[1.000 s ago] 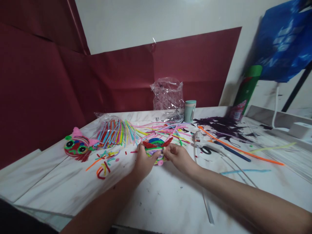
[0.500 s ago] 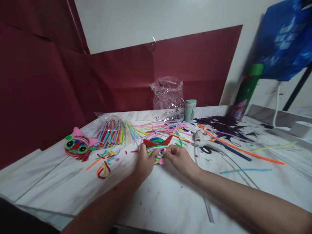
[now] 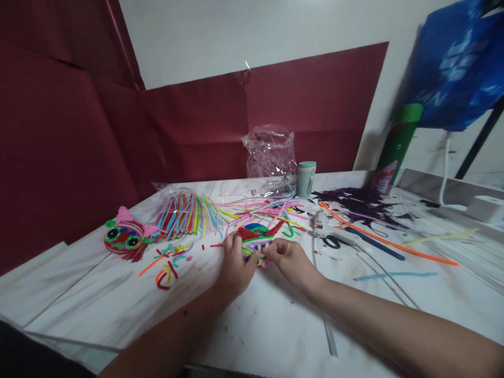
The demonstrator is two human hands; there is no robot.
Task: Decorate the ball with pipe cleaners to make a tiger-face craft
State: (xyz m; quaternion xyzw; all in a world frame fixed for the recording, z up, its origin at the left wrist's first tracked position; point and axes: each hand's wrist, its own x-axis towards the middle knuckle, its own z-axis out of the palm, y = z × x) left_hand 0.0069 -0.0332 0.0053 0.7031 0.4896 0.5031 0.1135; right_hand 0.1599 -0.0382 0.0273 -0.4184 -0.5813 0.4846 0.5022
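Between my hands, just above the white marbled table, is a round pipe-cleaner face point(image 3: 258, 237) in stripes of green, blue, purple and yellow, with two red pointed ears. My left hand point(image 3: 239, 265) grips its left side, thumb along the lower front. At its right front edge my right hand point(image 3: 285, 257) is closed in a pinch, fingertips touching the face; anything small between them is hidden. Another finished-looking pipe-cleaner face point(image 3: 125, 239), with big black-and-green eyes and pink ears, lies at the far left.
Bundled pipe cleaners point(image 3: 183, 212) spill from a clear bag behind my hands. Short cut pieces point(image 3: 169, 265) lie to the left. On the right are a glue gun point(image 3: 325, 226), an orange pipe cleaner point(image 3: 397, 241) and dark purple strands point(image 3: 354, 202). A teal-lidded cup point(image 3: 306, 179) stands behind.
The face has turned and tilted slightly in my left hand, showing more of its front. My right fingers still pinch at its right edge, having shifted only a little.
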